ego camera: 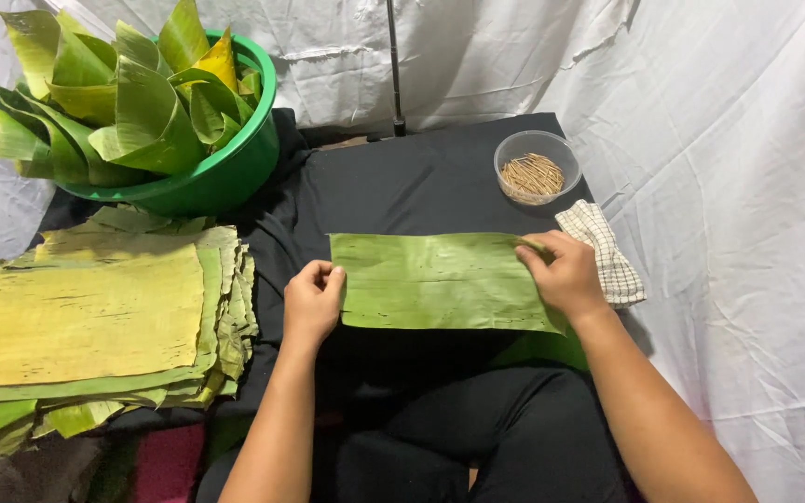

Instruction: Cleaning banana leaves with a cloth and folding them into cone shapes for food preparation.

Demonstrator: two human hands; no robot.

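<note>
A rectangular green banana leaf piece [435, 279] lies flat on the black cloth [402, 186] in front of me. My left hand [312, 300] rests at its left edge with the fingers curled, fingertips touching the leaf's corner. At the other end, my right hand [561, 272] lies on the leaf and pinches its upper right corner. Whether the left hand actually grips the leaf is unclear.
A stack of cut banana leaf sheets [95, 317] lies at the left. Behind it stands a green basin [235, 177] full of folded leaf cones. A clear round container of wooden sticks [535, 168] and a checked cloth [607, 251] sit at the right. White sheeting surrounds everything.
</note>
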